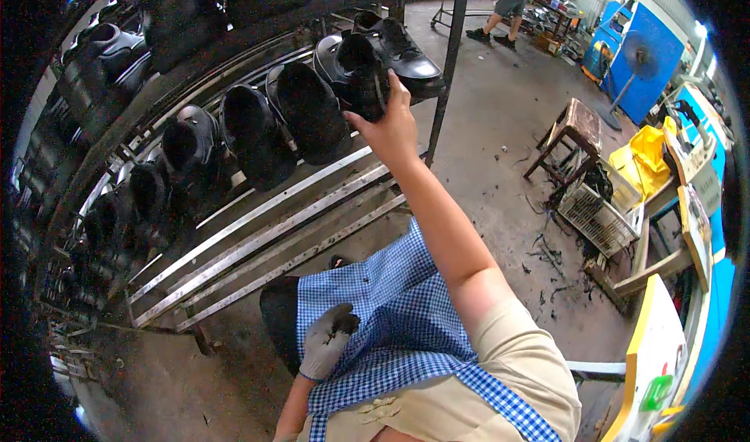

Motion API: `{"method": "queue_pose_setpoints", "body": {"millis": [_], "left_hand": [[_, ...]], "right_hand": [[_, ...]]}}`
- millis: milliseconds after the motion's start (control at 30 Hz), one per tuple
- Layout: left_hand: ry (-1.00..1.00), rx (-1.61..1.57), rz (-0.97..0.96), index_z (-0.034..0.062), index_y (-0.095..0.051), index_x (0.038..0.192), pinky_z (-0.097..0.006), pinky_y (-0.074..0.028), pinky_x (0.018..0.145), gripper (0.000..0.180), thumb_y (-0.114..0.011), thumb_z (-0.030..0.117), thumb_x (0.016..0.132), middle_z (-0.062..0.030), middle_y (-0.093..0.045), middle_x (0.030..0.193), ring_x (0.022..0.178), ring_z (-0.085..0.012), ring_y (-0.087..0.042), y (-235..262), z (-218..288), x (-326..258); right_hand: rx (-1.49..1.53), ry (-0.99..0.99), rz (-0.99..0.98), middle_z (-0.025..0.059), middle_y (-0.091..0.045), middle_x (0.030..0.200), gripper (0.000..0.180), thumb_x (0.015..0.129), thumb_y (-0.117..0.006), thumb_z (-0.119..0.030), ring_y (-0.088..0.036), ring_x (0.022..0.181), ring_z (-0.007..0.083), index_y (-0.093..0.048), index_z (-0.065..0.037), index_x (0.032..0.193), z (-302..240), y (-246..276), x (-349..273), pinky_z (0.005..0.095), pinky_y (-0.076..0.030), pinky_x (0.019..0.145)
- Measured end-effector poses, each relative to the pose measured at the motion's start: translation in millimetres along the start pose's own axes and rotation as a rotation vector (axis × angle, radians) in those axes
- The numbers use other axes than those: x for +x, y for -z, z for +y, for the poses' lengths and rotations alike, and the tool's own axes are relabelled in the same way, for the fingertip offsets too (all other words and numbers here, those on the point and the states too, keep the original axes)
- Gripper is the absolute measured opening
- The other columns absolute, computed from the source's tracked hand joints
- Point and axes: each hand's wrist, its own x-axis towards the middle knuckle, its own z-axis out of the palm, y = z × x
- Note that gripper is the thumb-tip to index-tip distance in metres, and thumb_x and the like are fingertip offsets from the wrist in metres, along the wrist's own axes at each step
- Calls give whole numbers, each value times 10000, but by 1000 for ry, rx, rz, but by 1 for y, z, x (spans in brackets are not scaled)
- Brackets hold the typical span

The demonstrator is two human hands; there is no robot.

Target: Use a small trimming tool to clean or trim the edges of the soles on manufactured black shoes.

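My bare right hand (392, 125) reaches up to the rack, thumb and fingers spread round the heel end of a black shoe (359, 63) and closed on it. Just right of that shoe, another black shoe (406, 59) with a shiny toe points away from me. Low in front of my blue checked apron (406, 286) hangs my left hand (330, 342), in a grey knitted glove with dark patches. Its fingers are curled together, and nothing shows in them.
Several more black shoes (301, 106) line the metal rack (266, 243) leftward, with another loaded shelf above. To the right stand a stool (574, 133), a crate (598, 219), yellow cloth (642, 161) and a fan (639, 55). Dark scraps litter the floor. A person (512, 8) stands far off.
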Motion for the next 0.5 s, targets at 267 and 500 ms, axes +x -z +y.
{"method": "queue_pose_setpoints", "body": {"millis": [267, 500], "left_hand": [[53, -38, 0, -16, -568, 1185, -324, -485, 882, 396, -507, 61, 801, -154, -647, 1091, 983, -222, -639, -4, -7, -12], [182, -435, -21, 4, -485, 1287, -310, -440, 951, 460, -464, -21, 828, -110, -589, 1182, 1069, -190, -581, 6, -4, -12]], "right_hand": [[195, -81, -17, 197, -566, 1163, 807, 661, -824, -259, -587, 1044, 310, -405, -16, 1306, 10, 31, -12, 374, -465, 893], [1022, -892, 272, 109, -639, 970, 410, 747, -655, -98, -633, 759, 183, -534, -19, 1130, 27, 185, -142, 299, -539, 609]]}}
